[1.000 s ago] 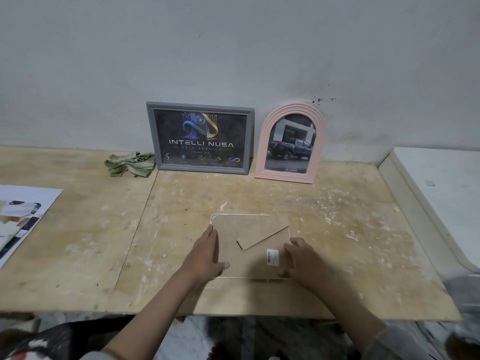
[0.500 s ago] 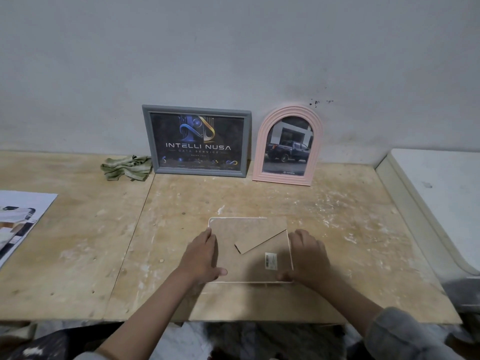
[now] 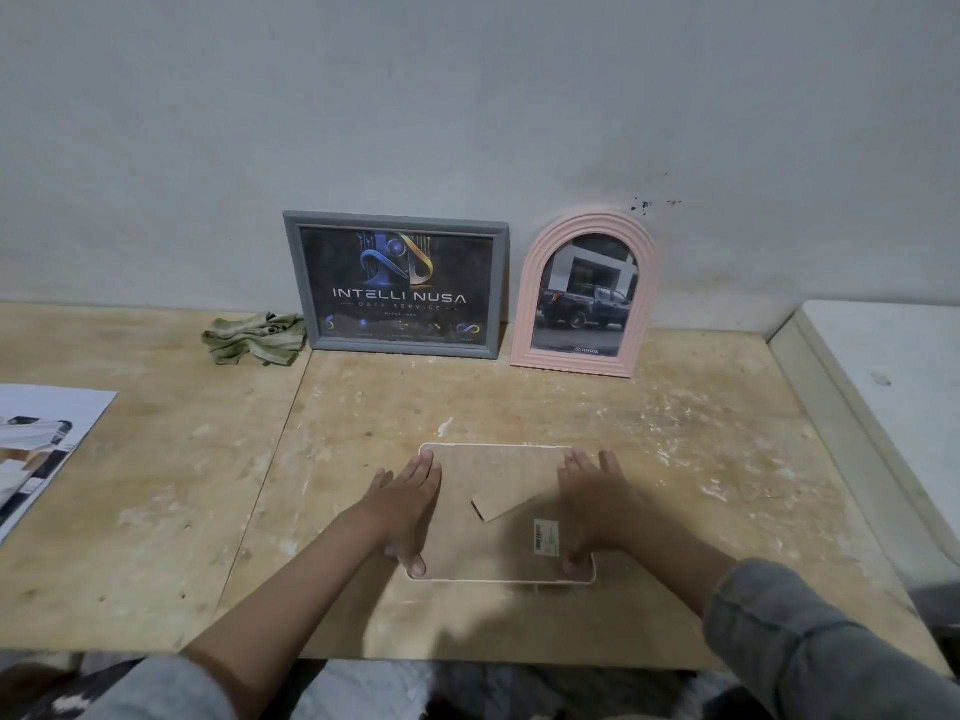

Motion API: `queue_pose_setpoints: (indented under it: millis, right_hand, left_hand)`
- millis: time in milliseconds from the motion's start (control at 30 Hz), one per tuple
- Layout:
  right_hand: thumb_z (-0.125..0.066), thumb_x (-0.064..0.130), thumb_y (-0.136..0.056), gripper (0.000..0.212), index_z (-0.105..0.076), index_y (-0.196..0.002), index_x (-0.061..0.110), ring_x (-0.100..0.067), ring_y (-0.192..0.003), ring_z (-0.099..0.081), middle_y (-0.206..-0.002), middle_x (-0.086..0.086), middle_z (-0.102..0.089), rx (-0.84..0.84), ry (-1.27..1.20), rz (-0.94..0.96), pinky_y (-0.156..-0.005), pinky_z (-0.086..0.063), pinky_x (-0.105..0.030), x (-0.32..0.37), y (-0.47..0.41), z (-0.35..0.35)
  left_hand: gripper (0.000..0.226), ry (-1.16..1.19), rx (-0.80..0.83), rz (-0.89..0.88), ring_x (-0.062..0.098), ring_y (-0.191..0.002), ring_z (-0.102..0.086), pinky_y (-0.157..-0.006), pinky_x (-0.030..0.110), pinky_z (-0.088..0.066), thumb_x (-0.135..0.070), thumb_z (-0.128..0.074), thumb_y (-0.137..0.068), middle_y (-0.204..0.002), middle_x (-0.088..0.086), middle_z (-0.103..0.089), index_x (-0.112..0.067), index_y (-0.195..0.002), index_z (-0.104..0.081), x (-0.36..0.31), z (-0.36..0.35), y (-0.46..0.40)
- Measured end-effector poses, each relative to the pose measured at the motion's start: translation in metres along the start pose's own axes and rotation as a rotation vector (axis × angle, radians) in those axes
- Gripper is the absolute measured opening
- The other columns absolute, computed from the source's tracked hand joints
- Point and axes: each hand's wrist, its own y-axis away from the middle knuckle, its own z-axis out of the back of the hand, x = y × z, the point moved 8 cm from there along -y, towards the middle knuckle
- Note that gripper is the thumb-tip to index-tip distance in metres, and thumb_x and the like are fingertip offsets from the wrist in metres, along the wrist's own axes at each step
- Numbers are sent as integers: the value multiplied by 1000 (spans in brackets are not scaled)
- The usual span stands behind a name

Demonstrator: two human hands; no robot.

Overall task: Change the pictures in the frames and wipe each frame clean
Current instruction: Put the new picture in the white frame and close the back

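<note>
Brown-backed frame (image 3: 498,491) face-down on table (image 3: 675,459), both hands flat on its sides.

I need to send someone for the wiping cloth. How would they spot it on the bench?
Go to the wall at the back of the wooden workbench, where the gray frame reading INTELLI NUSA leans. The green cloth lies crumpled just left of that frame, the only soft, rumpled thing there.

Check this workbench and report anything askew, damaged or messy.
Nothing looks damaged. The white frame lies face down between the left hand and right hand, its stand flap lifted slightly. The green cloth sits crumpled beside the grey frame, and the table is flecked with pale smears.
</note>
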Motion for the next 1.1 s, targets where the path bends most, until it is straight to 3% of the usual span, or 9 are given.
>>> queue_pose_setpoints:
  millis: [233,433,633,700,767,833,867,1000,1100]
  right_hand:
    - [-73,71,-53,86,-62,-109,6,-25,-102,-47,-107,-9,-59,-59,250,82,-99,-29,-43,15,-12,16]
    - [-75,70,-51,115,-42,-132,-4,-33,-130,-31,-137,-18,-43,-71,166,57,-110,-18,-51,10,-8,13]
    - [-77,60,-58,127,-6,-151,9,-24,-146,-1,-159,-13,4,-18,-290,-28,-114,-5,-52,-8,8,-12]
    - [-80,55,-57,121,-18,-149,9,-27,-141,-22,-154,-17,-18,-98,-421,-82,-111,-20,-43,-9,19,-14]
    - [-83,44,-57,107,-32,-144,8,-30,-119,-46,-132,-16,-46,-206,-563,-130,-96,-37,-33,-6,27,-20]
    - [-85,32,-60,98,-37,-142,6,-31,-110,-50,-123,-17,-51,-287,-762,-190,-90,-41,-30,0,37,-27]
    - [-84,28,-61,94,-39,-140,7,-31,-111,-50,-124,-17,-51,-308,-886,-252,-89,-42,-30,2,41,-30]
    - [-86,28,-52,81,-55,-124,7,-26,-102,-59,-118,-14,-59,-392,-1434,-459,-86,-51,-36,-2,46,-31]
    - [-85,13,-66,62,-56,-121,8,-16,-106,-55,-118,-1,-57,-460,-1561,-465,-95,-47,-33,-8,49,-13]
  left_hand:
    - [138,-37,-27,30,23,-148,12,-117,47,-1,-40,-85,-60,-157,12,24,-7,-149,15,1,2,-3]
    - [126,-163,-33,95,29,-148,7,-118,45,-1,-36,-81,-69,-157,21,15,3,-148,9,-6,7,-10]
    - [96,-5,-82,172,32,-148,6,-119,44,-13,-14,-63,-86,-157,21,18,6,-148,9,-17,13,-2]
    - [101,170,-108,206,36,-146,-14,-114,42,-28,-11,-66,-80,-156,21,19,1,-149,6,-17,10,6]
    - [81,422,-167,262,35,-121,-50,-90,37,-49,-11,-65,-73,-155,23,-11,-4,-142,-25,-13,4,12]
    - [38,691,-356,318,24,-87,-60,-67,34,-49,-14,-64,-65,-116,12,-56,-12,-101,-52,-7,1,24]
    - [28,815,-452,371,21,-80,-59,-66,33,-49,-16,-66,-64,-99,5,-62,-14,-89,-53,-1,-2,30]
    - [14,1082,-603,534,26,-78,-65,-70,33,-51,-17,-71,-71,-80,8,-69,-6,-78,-65,22,-11,46]
    - [22,1267,-610,506,22,-60,-59,-61,29,-46,-8,-71,-75,-59,8,-59,-9,-57,-59,34,-8,54]
